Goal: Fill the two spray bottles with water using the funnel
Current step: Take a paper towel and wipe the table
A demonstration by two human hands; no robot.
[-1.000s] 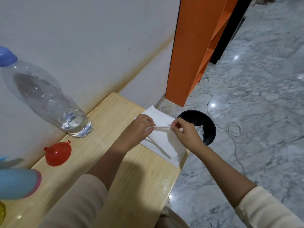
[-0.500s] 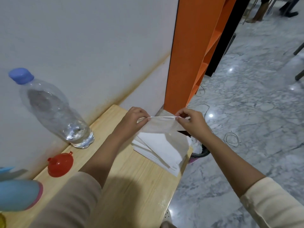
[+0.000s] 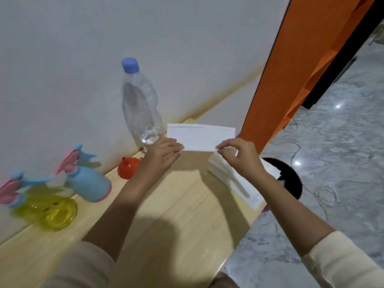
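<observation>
My left hand (image 3: 163, 155) and my right hand (image 3: 239, 157) each pinch an end of a white paper tissue (image 3: 200, 137), stretched flat in the air above the wooden table (image 3: 176, 221). A clear water bottle (image 3: 141, 109) with a blue cap stands by the wall, with only a little water at its bottom. The red funnel (image 3: 128, 168) lies beside it, mouth down. Two spray bottles stand at the left: a blue one (image 3: 87, 181) with a pink and blue trigger head, and a yellow one (image 3: 47, 210) nearer the left edge.
A stack of white tissues (image 3: 234, 179) lies at the table's right end. A black bin (image 3: 288, 179) stands on the marble floor below that end. An orange panel (image 3: 280, 84) rises behind it, and cables (image 3: 324, 196) trail on the floor.
Both hands have lifted one tissue off the stack and pulled it taut. The view has swung left, bringing the two spray bottles into sight.
</observation>
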